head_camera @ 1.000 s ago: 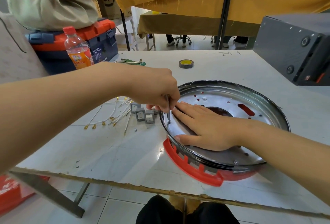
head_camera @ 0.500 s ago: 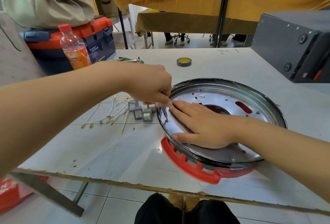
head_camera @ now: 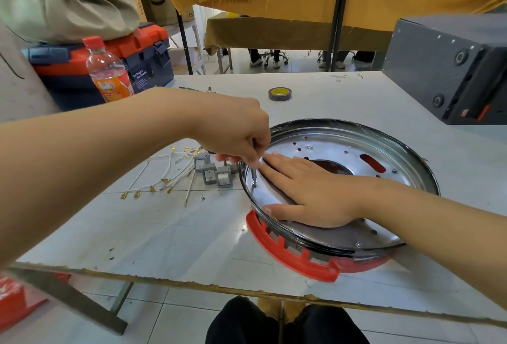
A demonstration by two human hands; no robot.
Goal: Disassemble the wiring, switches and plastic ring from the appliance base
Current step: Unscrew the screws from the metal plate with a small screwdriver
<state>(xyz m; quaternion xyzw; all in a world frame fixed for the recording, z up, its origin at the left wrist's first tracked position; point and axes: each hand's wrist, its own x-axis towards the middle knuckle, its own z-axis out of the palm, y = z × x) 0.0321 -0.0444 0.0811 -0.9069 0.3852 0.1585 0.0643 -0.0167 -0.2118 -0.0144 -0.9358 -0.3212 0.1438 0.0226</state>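
From the head view, with our left hand [head_camera: 241, 135] pinching a screwdriver [head_camera: 253, 176] in its fingers and our right hand [head_camera: 310, 195] flat, fingers together, on the appliance base [head_camera: 343, 149] near the surface's front edge, the tip could slip toward those fingers.

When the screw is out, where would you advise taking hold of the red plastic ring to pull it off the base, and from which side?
Probably grip the red plastic ring along its exposed arc at the near-left of the metal base, coming from the table's front edge. There it sticks out beyond the rim and its slotted wall offers fingertip purchase; elsewhere the base hides it.
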